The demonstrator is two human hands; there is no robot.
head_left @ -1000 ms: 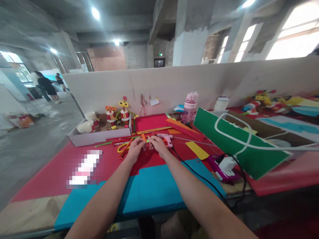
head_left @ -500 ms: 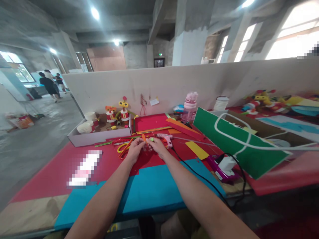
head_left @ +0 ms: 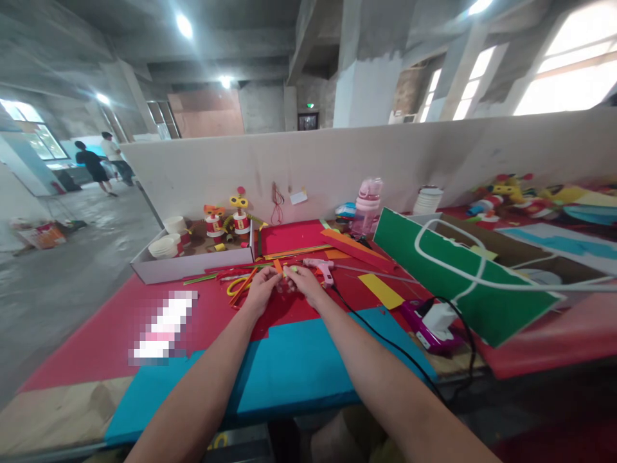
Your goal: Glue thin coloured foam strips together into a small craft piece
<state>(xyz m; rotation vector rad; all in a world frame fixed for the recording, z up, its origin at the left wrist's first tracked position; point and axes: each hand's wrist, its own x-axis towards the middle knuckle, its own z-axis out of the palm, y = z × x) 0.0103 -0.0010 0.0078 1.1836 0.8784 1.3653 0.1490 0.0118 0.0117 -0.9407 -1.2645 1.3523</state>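
My left hand is closed in a pinch on a narrow orange paper strip, which stands up past the fingertips. Close against it, my right hand has its fingers pinched together, and a small light-green piece shows at them. Whether the two pieces touch is hidden by the fingers. Just right of my right hand lies a pink glue gun with a black cord. Yellow-handled scissors and loose orange strips lie beside my left hand.
A white tray at the back left holds paper cups and two red-and-yellow figures. To the right stand a pink bottle, a green board and a purple power strip. Blue sheet covers the table's front.
My hands stay almost in place; the right fingers shift slightly around the green piece. People far off at the left have moved.
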